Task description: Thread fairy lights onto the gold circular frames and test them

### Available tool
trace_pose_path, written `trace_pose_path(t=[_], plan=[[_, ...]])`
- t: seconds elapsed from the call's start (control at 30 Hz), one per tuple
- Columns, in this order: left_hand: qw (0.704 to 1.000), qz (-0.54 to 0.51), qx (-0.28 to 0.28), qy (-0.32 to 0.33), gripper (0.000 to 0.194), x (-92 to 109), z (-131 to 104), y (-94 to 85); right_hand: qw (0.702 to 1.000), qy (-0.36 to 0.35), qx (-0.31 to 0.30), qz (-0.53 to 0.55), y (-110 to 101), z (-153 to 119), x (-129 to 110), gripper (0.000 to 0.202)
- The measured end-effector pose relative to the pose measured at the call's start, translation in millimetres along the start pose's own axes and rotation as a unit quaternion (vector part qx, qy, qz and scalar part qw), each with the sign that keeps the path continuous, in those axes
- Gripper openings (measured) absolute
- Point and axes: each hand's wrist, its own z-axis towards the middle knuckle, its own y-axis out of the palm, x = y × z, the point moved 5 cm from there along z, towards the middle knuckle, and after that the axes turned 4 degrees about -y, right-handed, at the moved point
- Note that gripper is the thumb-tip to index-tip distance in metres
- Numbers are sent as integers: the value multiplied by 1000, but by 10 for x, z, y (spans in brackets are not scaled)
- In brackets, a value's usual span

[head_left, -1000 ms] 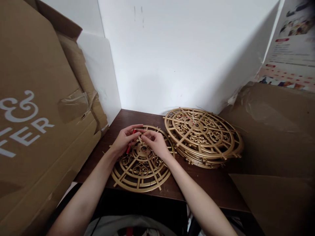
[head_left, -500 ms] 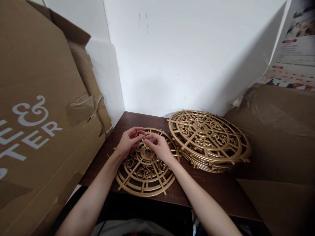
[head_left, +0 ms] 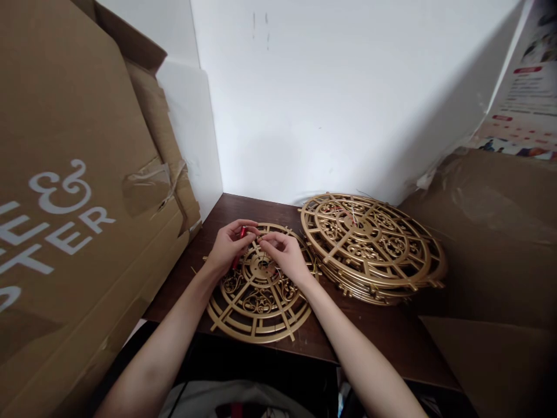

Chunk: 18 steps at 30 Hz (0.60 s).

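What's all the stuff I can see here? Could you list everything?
Gold round frame: one, gold, flat on the table under the hands.
Stack of gold frames: several, gold, right of it.
Red tool: one, red, in the left hand.
Table: one, dark brown.
Cardboard box: one, brown with white lettering, left.
Cardboard sheets: brown, right.
Poster: one, printed, upper right.
Wall: white, behind.
Left hand: grips the red tool.
Right hand: fingertips pinched at the frame's centre.
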Motion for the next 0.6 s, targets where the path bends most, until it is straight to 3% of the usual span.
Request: trace_pose_path(t=[0.47, 0.6], plan=[[988, -111, 95, 46, 39, 67, 59, -165, 993, 22, 87, 71, -73, 24, 36, 31], [992, -111, 52, -10, 32, -3, 60, -107, 996, 4, 76, 48, -54, 18, 27, 32]])
